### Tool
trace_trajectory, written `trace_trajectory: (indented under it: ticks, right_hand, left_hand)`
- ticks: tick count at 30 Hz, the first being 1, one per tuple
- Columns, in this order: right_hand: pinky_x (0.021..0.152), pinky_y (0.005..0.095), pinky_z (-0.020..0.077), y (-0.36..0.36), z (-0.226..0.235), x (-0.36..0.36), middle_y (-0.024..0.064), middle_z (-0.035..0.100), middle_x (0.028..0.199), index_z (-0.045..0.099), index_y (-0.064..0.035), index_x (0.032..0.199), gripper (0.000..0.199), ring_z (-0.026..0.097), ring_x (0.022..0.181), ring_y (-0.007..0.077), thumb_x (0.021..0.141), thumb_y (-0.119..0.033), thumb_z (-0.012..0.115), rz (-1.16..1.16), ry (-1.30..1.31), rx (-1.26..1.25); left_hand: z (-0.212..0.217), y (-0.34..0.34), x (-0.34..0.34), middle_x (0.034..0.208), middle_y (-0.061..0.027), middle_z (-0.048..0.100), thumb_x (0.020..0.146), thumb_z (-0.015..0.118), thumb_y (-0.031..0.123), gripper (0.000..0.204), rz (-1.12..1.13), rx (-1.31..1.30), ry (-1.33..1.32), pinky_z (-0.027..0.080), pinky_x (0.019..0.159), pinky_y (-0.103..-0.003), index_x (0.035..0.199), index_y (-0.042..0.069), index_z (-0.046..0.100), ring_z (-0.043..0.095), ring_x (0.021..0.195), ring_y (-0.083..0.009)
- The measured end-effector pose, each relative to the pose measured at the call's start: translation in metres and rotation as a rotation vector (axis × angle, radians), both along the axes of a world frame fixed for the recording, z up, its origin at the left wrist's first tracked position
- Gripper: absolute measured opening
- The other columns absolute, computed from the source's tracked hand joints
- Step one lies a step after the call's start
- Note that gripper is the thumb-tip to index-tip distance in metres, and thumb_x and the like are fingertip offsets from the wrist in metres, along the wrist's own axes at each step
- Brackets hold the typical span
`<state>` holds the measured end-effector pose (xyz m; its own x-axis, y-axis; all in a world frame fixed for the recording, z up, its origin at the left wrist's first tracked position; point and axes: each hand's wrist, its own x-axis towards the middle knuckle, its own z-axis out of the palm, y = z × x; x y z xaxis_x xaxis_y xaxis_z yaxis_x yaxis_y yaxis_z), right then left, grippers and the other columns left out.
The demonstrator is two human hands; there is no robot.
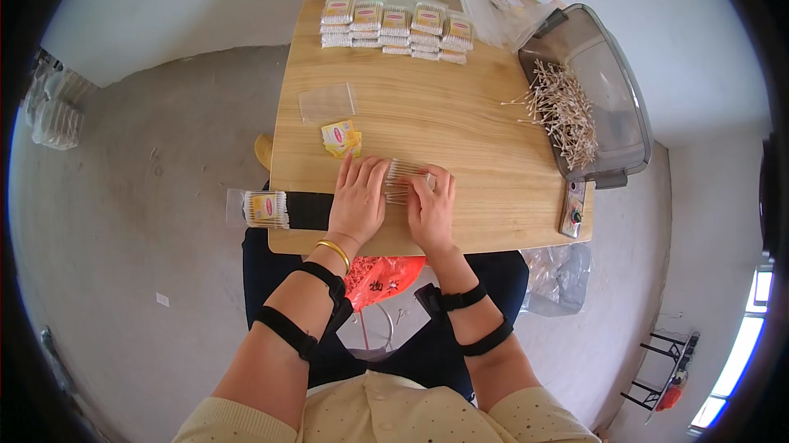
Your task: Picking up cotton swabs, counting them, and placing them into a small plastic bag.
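Near the front edge of the table, a row of white-tipped cotton swabs (pixel 404 170) lies sideways between my two hands. My left hand (pixel 359 199) is palm down, its fingers curled against the left ends of the swabs. Bent fingers of my right hand (pixel 432 206) close on their right ends; the thumb is over the row. Just beyond my left hand lie a few yellow printed cards (pixel 339 136) and a clear plastic sleeve (pixel 327 103). To the left, a filled swab pack (pixel 265 209) sits at the table edge by a black strip (pixel 309 211).
Stacked swab packs (pixel 395 22) stand at the back of the wooden table (pixel 444 106). A tipped grey translucent bin (pixel 612 106) holds many loose swabs (pixel 567 114) at the right. Below it is a small device with a knob (pixel 574 211). A red bag (pixel 380 277) hangs under the front edge.
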<state>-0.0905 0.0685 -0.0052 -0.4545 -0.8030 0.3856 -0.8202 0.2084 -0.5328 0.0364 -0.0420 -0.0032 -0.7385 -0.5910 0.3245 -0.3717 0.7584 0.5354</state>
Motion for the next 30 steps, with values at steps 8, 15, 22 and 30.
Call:
trace_trajectory:
  ticks: [8,15,22,30]
  right_hand:
    - [0.099,0.0487,0.0426,-0.004,0.001,-0.003,0.013,0.055,0.122,0.072,-0.0139,0.108,0.026,0.051,0.114,0.0361,0.085,-0.003,0.066,-0.023,0.013,0.0]
    - [0.098,0.0484,0.0427,-0.003,0.0,-0.004,0.013,0.056,0.121,0.072,-0.0131,0.108,0.026,0.052,0.114,0.0361,0.085,-0.003,0.065,-0.021,0.011,0.019]
    - [0.097,0.0485,0.0423,-0.01,0.0,-0.01,0.0134,0.055,0.12,0.071,-0.0122,0.109,0.025,0.052,0.113,0.0371,0.086,-0.003,0.065,-0.037,0.025,-0.004]
    - [0.095,0.0481,0.0425,-0.015,0.0,-0.014,0.0114,0.056,0.117,0.071,-0.0116,0.106,0.025,0.052,0.112,0.0358,0.085,-0.001,0.065,-0.05,0.05,-0.02]
  left_hand:
    - [0.0,-0.001,0.0,0.13,-0.0099,0.058,0.084,0.061,0.008,0.051,-0.009,0.006,-0.009,0.024,0.127,-0.05,0.134,0.006,0.052,0.051,0.131,-0.0287]
    - [-0.001,-0.001,0.0,0.13,-0.0097,0.058,0.084,0.061,0.008,0.051,-0.005,0.0,-0.016,0.024,0.127,-0.05,0.134,0.006,0.051,0.051,0.131,-0.0285]
    - [-0.003,-0.001,-0.001,0.13,-0.0096,0.058,0.084,0.06,0.009,0.05,0.0,-0.008,-0.009,0.024,0.126,-0.05,0.133,0.005,0.052,0.051,0.131,-0.0284]
    - [-0.002,0.0,-0.001,0.13,-0.0105,0.057,0.084,0.06,0.01,0.051,-0.004,0.006,-0.013,0.024,0.126,-0.051,0.134,0.005,0.052,0.051,0.131,-0.0293]
